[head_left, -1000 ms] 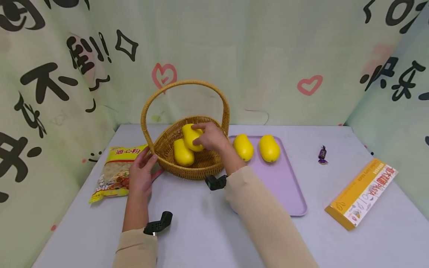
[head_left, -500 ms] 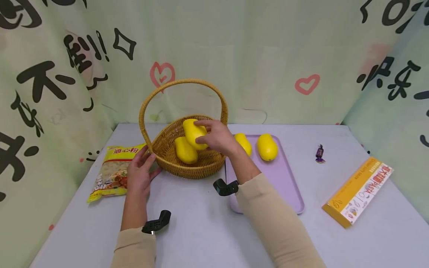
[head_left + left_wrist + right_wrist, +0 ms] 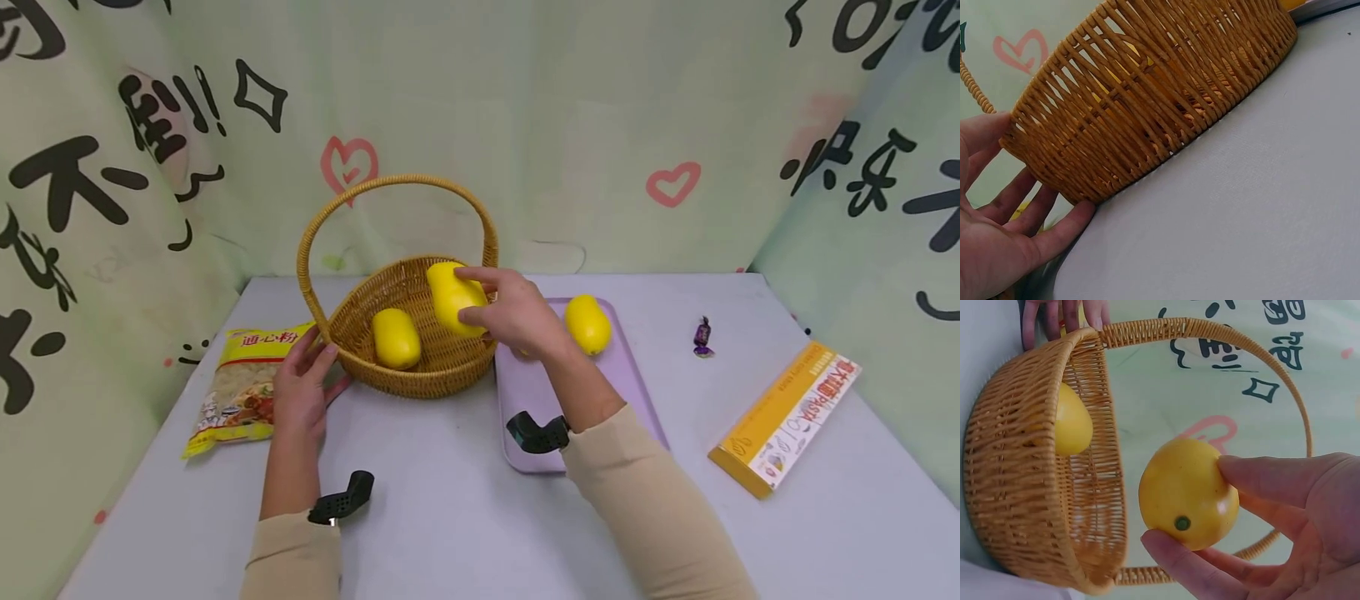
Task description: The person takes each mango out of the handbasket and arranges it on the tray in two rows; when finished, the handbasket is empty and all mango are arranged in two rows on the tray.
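My right hand (image 3: 521, 312) pinches a yellow oblong fruit (image 3: 1185, 487) between thumb and fingers; a small green stem spot shows at its end. In the head view this fruit (image 3: 455, 298) is over the right part of the wicker basket (image 3: 412, 385), under the arched handle. A second yellow fruit (image 3: 397, 339) lies inside the basket, toward the left. At the basket's left end, my left hand (image 3: 302, 392) holds its side, thumb near the rim. The left wrist view shows that hand's spread fingers (image 3: 1063, 228) against the woven wall, one low by the base.
A purple tray (image 3: 517, 433) right of the basket bears another yellow fruit (image 3: 587, 324); a sliver of yellow shows below my right hand. Farther right are a wrapped candy (image 3: 702, 337) and a pasta box (image 3: 787, 417). A pasta bag (image 3: 240, 392) lies left, beside my left hand.
My right hand has raised the pinched fruit off the other one and shifted it rightward within the basket. The left hand stays at the basket's end. The head view has turned slightly right.
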`<state>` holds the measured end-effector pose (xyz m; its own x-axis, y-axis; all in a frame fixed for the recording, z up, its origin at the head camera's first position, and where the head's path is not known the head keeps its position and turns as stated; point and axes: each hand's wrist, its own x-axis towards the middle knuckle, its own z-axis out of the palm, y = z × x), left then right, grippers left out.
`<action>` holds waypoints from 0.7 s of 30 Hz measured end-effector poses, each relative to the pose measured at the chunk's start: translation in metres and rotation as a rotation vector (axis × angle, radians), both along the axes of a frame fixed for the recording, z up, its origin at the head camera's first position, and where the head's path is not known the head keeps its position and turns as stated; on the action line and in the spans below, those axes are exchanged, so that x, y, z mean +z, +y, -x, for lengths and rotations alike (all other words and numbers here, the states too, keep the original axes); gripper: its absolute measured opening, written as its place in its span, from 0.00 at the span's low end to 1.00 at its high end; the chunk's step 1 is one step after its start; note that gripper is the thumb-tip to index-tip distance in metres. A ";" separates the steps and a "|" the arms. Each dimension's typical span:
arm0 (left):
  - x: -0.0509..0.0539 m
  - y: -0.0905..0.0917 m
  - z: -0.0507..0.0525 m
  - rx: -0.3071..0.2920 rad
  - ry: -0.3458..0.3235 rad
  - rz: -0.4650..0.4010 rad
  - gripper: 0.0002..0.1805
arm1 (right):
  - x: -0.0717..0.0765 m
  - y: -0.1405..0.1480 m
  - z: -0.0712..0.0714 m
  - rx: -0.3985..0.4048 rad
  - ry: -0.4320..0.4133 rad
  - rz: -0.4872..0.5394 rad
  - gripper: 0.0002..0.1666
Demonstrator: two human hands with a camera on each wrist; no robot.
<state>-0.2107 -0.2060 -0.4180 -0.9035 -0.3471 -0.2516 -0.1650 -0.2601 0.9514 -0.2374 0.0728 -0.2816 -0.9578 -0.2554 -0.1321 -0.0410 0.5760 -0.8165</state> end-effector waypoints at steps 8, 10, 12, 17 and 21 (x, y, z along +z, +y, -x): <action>0.003 -0.004 0.002 0.011 -0.001 0.002 0.29 | 0.000 0.018 -0.009 -0.018 0.030 -0.050 0.35; 0.004 -0.004 0.002 0.018 0.001 -0.007 0.29 | 0.000 0.022 -0.011 -0.020 0.012 -0.039 0.35; 0.004 -0.004 0.002 0.022 0.000 -0.004 0.28 | -0.001 0.027 -0.014 -0.021 -0.008 -0.028 0.35; 0.003 0.000 0.000 0.010 -0.011 0.004 0.29 | -0.005 0.042 -0.023 -0.033 -0.006 -0.067 0.35; 0.002 0.000 0.000 0.009 -0.004 0.006 0.29 | -0.009 0.053 -0.028 -0.042 0.024 -0.116 0.34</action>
<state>-0.2106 -0.2058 -0.4163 -0.8991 -0.3568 -0.2536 -0.1669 -0.2563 0.9521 -0.2093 0.1256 -0.2911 -0.9705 -0.1994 -0.1357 -0.0334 0.6684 -0.7431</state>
